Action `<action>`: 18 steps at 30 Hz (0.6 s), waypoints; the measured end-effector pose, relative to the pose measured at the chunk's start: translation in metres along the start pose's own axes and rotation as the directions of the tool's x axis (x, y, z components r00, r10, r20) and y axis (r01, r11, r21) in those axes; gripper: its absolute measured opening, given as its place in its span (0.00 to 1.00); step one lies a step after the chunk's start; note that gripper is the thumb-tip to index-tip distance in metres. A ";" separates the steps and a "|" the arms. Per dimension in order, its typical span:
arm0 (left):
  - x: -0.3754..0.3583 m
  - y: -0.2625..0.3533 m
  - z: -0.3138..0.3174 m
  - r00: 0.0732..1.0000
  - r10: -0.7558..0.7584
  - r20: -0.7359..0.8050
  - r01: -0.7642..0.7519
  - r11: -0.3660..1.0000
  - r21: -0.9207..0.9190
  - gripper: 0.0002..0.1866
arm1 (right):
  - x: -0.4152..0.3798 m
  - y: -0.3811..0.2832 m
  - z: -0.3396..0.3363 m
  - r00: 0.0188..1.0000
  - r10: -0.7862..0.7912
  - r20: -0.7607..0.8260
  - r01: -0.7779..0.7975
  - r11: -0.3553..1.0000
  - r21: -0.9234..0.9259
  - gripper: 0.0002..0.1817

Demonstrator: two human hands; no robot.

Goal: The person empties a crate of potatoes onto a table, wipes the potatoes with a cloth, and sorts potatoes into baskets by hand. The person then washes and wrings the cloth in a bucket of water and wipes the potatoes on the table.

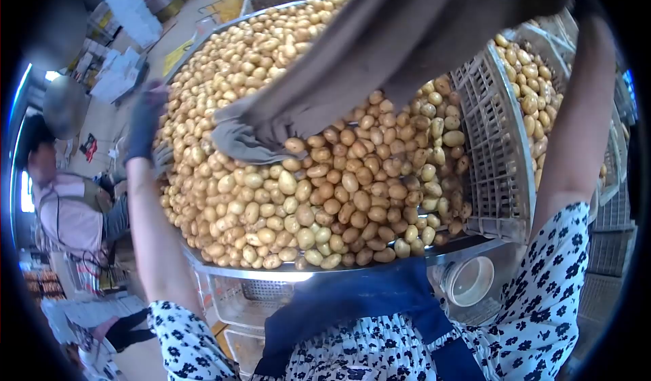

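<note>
Small yellow-brown potatoes (291, 198) cover a metal-edged table in front of me. A grey-brown cloth (380, 49) is stretched in the air above them, its crumpled lower end resting on the potatoes. At the upper right, my right hand (584, 0) is at the raised end of this cloth, closed on it; its fingers are mostly lost in the dark edge. My left hand (144, 120), in a dark glove, is over the left edge of the pile, away from the cloth. Motion blurs its fingers, so I cannot tell whether it holds anything.
Plastic crate (491, 144) stands tilted at the pile's right, beside another crate with potatoes (532, 89). A white bucket (470, 281) and an empty crate (247, 303) are below the table edge. A person (68, 208) sits at the left; white boxes (122, 72) lie behind.
</note>
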State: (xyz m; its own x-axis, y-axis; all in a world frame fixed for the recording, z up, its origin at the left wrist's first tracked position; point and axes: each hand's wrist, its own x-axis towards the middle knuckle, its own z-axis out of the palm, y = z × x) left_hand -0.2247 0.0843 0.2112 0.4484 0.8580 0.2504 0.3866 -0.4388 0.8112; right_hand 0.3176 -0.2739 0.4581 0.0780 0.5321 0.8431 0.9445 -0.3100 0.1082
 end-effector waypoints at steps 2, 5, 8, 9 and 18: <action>-0.047 0.041 0.074 0.972 0.092 0.218 -0.145 0.959 0.243 0.33 | -0.015 0.004 -0.036 0.997 -0.062 0.034 0.065 0.993 -0.100 0.09; -0.094 0.064 0.155 0.867 0.223 0.446 -0.409 0.830 0.379 0.46 | -0.034 0.009 -0.079 0.989 -0.129 0.073 0.141 0.971 -0.195 0.08; -0.122 0.066 0.199 0.826 0.041 0.562 -0.436 0.677 0.592 0.26 | -0.045 0.014 -0.117 0.979 -0.184 0.091 0.202 0.946 -0.255 0.07; -0.116 0.034 0.209 0.830 0.053 0.556 -0.438 0.679 0.589 0.26 | -0.048 0.014 -0.128 0.976 -0.197 0.095 0.216 0.939 -0.269 0.07; -0.050 0.065 -0.039 0.906 0.373 -0.201 -0.115 0.672 0.731 0.18 | -0.141 -0.051 -0.185 0.979 0.202 -0.003 -0.202 0.979 0.014 0.15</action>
State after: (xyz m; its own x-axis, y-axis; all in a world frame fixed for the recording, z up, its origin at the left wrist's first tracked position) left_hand -0.2535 0.0230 0.2714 0.3889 0.6670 0.6355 0.7976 -0.5890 0.1302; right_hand 0.1997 -0.4790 0.4306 0.2666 0.4556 0.8493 0.9134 -0.4006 -0.0718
